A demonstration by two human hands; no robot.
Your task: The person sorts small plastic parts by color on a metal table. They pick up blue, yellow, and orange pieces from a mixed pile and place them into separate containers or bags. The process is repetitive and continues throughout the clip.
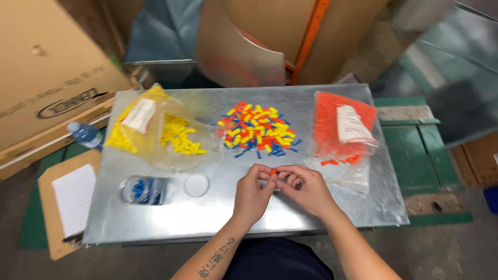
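Low in the middle of the frame, the left hand and right hand pinch one small orange cap above the counter. It looks light, hard and slippery; fingertips on its sides suit it.

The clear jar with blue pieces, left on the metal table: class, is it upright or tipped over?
Tipped over. The jar lies on its side on the table, its blue pieces spread along its length, and a round white lid lies apart beside it.
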